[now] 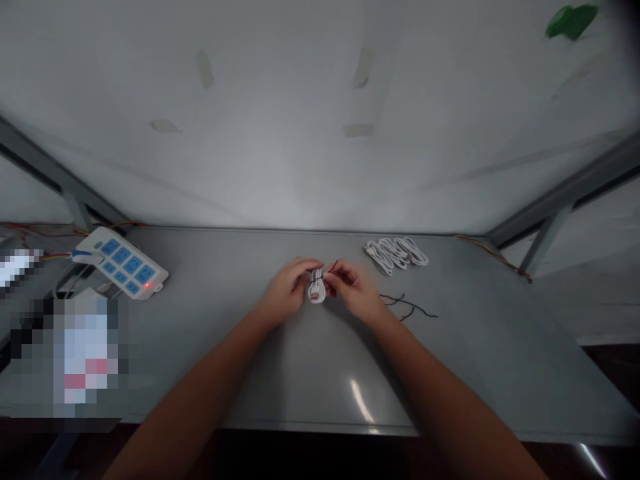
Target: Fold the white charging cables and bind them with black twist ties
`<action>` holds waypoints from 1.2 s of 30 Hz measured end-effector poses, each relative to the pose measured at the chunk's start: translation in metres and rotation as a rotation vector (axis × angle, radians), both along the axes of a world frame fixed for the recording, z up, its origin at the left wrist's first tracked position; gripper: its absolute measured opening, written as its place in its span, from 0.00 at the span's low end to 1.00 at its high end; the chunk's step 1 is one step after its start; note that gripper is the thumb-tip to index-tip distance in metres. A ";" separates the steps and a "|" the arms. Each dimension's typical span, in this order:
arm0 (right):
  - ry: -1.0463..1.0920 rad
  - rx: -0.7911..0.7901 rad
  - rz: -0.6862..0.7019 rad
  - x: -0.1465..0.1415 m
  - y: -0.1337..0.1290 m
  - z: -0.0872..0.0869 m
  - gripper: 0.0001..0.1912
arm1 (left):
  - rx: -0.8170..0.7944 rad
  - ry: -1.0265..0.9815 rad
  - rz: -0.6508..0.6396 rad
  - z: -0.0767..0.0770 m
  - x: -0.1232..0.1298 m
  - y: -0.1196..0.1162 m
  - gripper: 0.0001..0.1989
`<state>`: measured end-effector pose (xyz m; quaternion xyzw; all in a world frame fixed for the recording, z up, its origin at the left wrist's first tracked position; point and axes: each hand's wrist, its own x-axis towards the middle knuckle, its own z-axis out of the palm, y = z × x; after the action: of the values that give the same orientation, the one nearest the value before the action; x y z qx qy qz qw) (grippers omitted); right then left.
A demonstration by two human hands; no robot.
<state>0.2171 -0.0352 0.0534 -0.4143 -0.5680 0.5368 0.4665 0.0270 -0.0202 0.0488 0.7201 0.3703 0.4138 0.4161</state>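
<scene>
A small coiled white cable (317, 293) with a reddish connector end is held between my hands above the grey table. A dark tie goes around its upper part. My left hand (289, 288) has its fingers curled round the coil's left side and top. On the coil's right side, my right hand (354, 287) pinches a thin dark end of the tie between thumb and fingers. Several coiled white cables (395, 255) lie behind and to the right of my right hand. Loose black ties (413, 307) are scattered beside my right wrist.
A white power strip (125, 263) with blue sockets and a lit red light sits at the left, with wires near it. A blurred-out item (87, 353) lies at the front left. Metal frame bars (565, 200) and a grey-white wall (300, 167) border the table (320, 380).
</scene>
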 end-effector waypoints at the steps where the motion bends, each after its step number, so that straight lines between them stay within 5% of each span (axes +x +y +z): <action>1: 0.000 0.003 -0.014 0.001 0.001 0.000 0.19 | -0.035 0.019 -0.034 -0.001 0.001 0.000 0.13; 14: -0.212 0.157 -0.189 0.003 0.005 -0.015 0.11 | -0.363 0.058 -0.091 -0.011 0.003 -0.004 0.24; 21: -0.472 0.338 -0.200 0.002 -0.001 -0.007 0.07 | -0.714 -0.245 -0.100 -0.012 0.008 -0.003 0.23; 30: -0.711 0.630 -0.144 0.002 -0.009 -0.007 0.06 | -1.346 -0.477 -0.383 0.015 -0.009 0.005 0.19; 33: -0.707 0.597 -0.156 0.002 -0.009 -0.007 0.05 | -1.318 -0.503 -0.344 0.016 -0.011 0.005 0.24; 36: -0.613 0.456 -0.179 0.002 -0.006 -0.008 0.05 | -1.089 -0.485 -0.236 0.015 -0.008 0.003 0.27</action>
<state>0.2195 -0.0415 0.0456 -0.4893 -0.7472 0.2053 0.4002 0.0194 -0.0173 0.0637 0.3250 0.3410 0.2684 0.8403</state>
